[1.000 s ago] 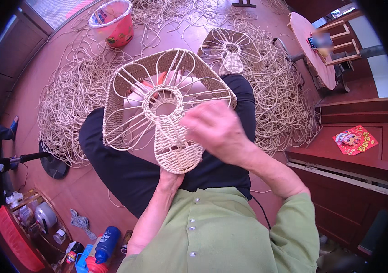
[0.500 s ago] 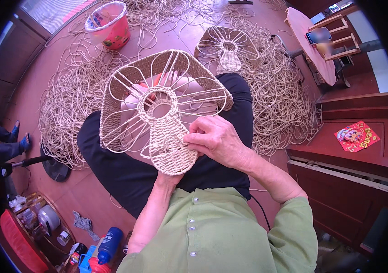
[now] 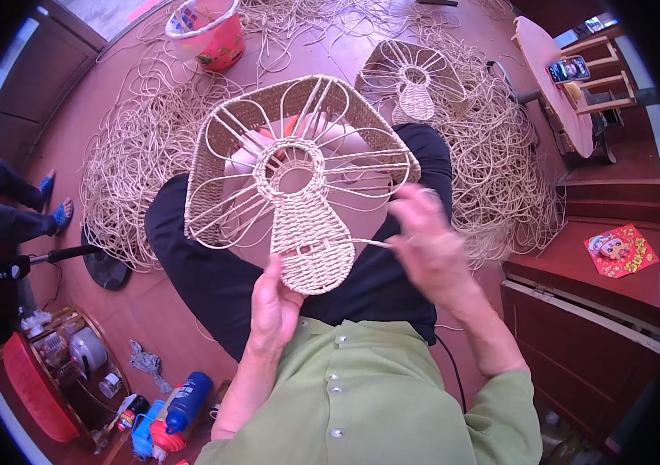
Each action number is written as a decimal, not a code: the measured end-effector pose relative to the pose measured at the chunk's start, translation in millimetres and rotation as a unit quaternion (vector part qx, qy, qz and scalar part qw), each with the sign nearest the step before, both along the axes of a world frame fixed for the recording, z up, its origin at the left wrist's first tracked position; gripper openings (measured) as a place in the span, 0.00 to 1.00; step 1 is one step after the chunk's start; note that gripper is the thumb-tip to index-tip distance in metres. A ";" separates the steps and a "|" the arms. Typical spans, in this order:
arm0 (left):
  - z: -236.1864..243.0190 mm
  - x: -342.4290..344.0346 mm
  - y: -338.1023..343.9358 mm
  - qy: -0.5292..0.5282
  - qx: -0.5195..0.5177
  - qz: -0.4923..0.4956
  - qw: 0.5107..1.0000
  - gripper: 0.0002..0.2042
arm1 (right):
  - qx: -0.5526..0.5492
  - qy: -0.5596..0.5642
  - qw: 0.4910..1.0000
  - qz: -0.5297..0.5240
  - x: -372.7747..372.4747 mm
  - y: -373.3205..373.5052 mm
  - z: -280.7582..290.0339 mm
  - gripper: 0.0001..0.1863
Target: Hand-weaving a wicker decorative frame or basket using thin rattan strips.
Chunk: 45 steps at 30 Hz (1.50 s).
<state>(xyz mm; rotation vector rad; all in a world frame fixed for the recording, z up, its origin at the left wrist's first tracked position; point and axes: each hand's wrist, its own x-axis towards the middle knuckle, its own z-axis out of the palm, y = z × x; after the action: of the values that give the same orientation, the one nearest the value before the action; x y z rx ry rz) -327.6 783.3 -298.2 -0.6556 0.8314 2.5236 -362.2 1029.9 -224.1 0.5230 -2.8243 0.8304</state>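
Note:
A straw-coloured woven basket (image 3: 405,143) rests on my lap, with petal-like cord loops around a woven ring (image 3: 291,145). From the ring a gourd-shaped woven panel (image 3: 316,267) reaches toward me, with a small gap across its middle. My left hand (image 3: 272,314) grips the panel's lower left edge, thumb up along the side and some fingers hidden beneath. Off to the panel's right is my right hand (image 3: 431,244), smeared by motion. A strand of cord (image 3: 371,242) runs taut from the panel's right edge into its fingers.
Heaps of loose cord (image 3: 140,167) lie on both sides. A similar basket (image 3: 411,74) sits beyond my knee; a red bucket (image 3: 218,50) stands far left. Another person's feet (image 3: 61,215) are at left. A blue bottle (image 3: 189,401) stands lower left, a wooden cabinet (image 3: 578,318) right.
My right hand has moved off the panel to the right, drawing the cord out straight. My left hand has come from beneath to the panel's left edge. The loose loop on the panel is gone.

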 end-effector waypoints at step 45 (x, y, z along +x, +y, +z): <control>-84.0 -16.7 21.7 0.040 0.196 -0.032 0.979 0.21 | -0.058 -0.016 0.994 0.093 -14.6 -44.4 -31.6 0.08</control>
<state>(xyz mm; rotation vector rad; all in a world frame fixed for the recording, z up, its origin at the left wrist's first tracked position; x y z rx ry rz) -344.2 805.0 -382.2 -0.3915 0.3509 2.5620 -376.8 985.5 -255.7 0.7716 -2.7647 1.0366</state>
